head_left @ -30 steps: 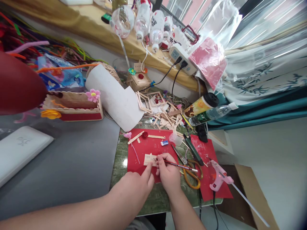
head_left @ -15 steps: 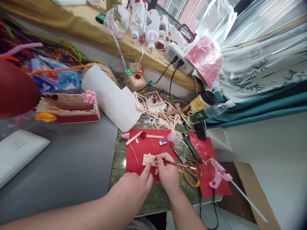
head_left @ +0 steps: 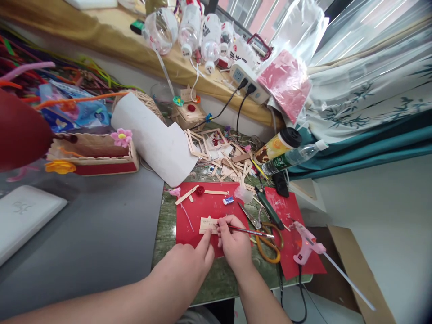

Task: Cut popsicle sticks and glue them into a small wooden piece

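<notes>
A small pale wooden plaque (head_left: 205, 224) with faint pencil marks lies on a red sheet (head_left: 216, 186). My left hand (head_left: 189, 267) has its index finger stretched onto the plaque's lower edge, pressing it down, with the other fingers curled. At the plaque's right side, my right hand (head_left: 235, 245) pinches a dark red pencil (head_left: 251, 231), its tip against the wood. The fingers partly cover the plaque's right end. Above it on the sheet lie a blue and white eraser (head_left: 228, 200), a red rosette (head_left: 200, 191) and craft sticks (head_left: 216, 192).
Orange-handled scissors (head_left: 269, 249) and a green utility knife (head_left: 269, 209) lie right of my hand. A pink glue gun (head_left: 305, 245) rests on another red sheet (head_left: 286, 265). Loose sticks (head_left: 231, 168), a cup (head_left: 278, 145) and a bottle (head_left: 297, 157) stand behind; a laptop-like grey surface (head_left: 111, 225) spreads left.
The camera view has shifted slightly, moving the scene a little to the left. Both hands keep nearly the same pose at the plaque, with the pencil still on it.
</notes>
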Action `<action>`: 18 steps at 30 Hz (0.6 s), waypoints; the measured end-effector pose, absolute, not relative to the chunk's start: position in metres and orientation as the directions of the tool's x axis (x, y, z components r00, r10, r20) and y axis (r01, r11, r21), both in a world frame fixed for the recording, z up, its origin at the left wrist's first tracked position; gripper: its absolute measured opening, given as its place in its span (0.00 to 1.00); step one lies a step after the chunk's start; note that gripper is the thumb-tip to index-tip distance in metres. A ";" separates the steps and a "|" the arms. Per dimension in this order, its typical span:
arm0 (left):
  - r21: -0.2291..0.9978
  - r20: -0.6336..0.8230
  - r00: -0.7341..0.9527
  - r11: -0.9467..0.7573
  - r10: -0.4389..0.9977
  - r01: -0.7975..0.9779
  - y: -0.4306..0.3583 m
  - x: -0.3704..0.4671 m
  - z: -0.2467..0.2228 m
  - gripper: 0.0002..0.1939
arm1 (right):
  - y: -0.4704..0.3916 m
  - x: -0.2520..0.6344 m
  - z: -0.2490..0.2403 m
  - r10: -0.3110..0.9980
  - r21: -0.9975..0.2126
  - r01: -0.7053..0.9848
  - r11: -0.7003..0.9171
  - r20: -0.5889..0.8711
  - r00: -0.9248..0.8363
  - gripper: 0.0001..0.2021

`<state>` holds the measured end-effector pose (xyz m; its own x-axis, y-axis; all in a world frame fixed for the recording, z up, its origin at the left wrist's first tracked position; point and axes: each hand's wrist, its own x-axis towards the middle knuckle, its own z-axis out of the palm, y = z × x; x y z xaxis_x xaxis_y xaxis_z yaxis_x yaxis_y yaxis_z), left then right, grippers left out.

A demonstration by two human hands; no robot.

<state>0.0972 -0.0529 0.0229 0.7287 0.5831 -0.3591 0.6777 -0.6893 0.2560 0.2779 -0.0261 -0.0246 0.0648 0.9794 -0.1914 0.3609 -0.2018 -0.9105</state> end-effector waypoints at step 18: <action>0.240 -0.372 0.714 -0.682 0.593 0.691 -0.050 0.098 0.030 0.41 | -0.025 0.277 -0.023 0.976 -0.920 0.325 -0.219 -0.212 0.058 0.17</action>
<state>0.0977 -0.0505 0.0298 0.7143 0.5928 -0.3719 0.6908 -0.6821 0.2398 0.2772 -0.0251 -0.0229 0.0576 0.9755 -0.2122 0.3248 -0.2193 -0.9200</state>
